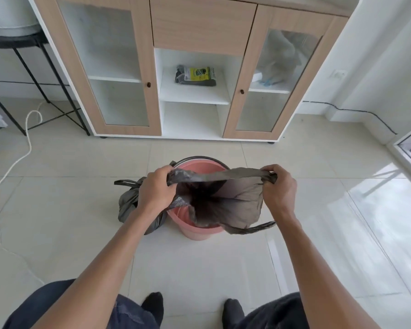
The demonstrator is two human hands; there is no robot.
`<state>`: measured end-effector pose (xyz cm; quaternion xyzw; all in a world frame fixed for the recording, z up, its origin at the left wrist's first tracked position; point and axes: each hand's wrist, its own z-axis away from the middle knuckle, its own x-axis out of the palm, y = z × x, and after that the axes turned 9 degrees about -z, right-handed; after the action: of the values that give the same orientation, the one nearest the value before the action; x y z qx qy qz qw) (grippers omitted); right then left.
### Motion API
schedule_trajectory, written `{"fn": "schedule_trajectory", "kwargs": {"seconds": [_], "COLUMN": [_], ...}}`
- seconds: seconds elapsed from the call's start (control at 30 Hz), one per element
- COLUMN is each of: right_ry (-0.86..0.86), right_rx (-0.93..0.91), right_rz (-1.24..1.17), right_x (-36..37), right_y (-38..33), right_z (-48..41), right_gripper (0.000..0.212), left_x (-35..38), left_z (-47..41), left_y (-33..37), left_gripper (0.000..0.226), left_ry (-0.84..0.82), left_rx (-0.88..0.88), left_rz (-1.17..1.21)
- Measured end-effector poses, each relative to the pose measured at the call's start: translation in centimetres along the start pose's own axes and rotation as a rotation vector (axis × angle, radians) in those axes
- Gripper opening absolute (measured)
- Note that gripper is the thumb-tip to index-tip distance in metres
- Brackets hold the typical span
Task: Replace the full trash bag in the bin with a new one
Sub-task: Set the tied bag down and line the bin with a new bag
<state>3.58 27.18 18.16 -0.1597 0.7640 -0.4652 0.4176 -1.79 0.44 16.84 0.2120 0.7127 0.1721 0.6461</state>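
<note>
Now both fists, left hand (156, 189) and right hand (279, 186), stretch the new trash bag's (233, 203) mouth crosswise directly above the pink bin (195, 230).

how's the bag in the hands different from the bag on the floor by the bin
The new bag hangs open and empty over the pink bin, its mouth stretched wide; the full bag is bulging and tied shut at the top.
The new bag is held up by the left hand and right hand; the full bag sits on the floor, left of the bin, with no hand gripping it.
Both are thin, dark grey plastic with handle loops.
</note>
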Motion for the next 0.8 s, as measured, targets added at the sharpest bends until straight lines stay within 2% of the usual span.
{"fn": "schedule_trajectory", "kwargs": {"seconds": [0.07, 0.13, 0.2, 0.27, 0.3, 0.37, 0.43, 0.63, 0.7, 0.8], "right_ry": [0.031, -0.005, -0.035, -0.009, -0.008, -0.015, 0.0, 0.002, -0.018, -0.078], "right_rx": [-0.019, -0.002, 0.016, 0.027, 0.045, 0.095, 0.158, 0.543, 0.628, 0.764], "right_rz": [0.003, 0.038, 0.048, 0.013, -0.001, -0.045, -0.121, -0.462, -0.506, -0.618], "right_x": [0.1, 0.4, 0.7, 0.9, 0.9, 0.8, 0.8, 1.7, 1.8, 2.4], "right_y": [0.4, 0.8, 1.2, 1.3, 1.2, 1.1, 1.3, 2.8, 3.0, 3.2], "right_z": [-0.2, -0.3, -0.3, -0.6, -0.5, -0.4, -0.7, -2.2, -2.1, -1.8], "right_gripper": [0.047, 0.049, 0.049, 0.049, 0.049, 0.05, 0.052, 0.049, 0.044, 0.029], "left_x": [0.3, 0.8, 0.9, 0.7, 0.5, 0.0, -0.4, -1.2, -1.1, -0.7], "left_z": [0.0, 0.0, 0.0, -0.2, -0.2, 0.1, 0.2, -0.8, -0.6, -0.2], "left_y": [-0.6, -1.0, -1.1, -0.8, -0.7, -0.6, -0.3, 0.1, -0.2, -0.5], "left_gripper": [0.017, 0.014, 0.015, 0.007, 0.007, 0.022, 0.023, 0.014, 0.014, 0.019], "left_ry": [-0.024, -0.12, -0.191, -0.184, -0.195, -0.221, -0.255, -0.332, -0.359, -0.395], "left_rx": [-0.025, -0.052, -0.115, -0.152, -0.147, -0.145, -0.19, -0.7, -0.753, -0.759], "left_rz": [0.021, 0.01, 0.114, 0.188, 0.175, 0.12, 0.157, 0.961, 1.117, 1.174]}}
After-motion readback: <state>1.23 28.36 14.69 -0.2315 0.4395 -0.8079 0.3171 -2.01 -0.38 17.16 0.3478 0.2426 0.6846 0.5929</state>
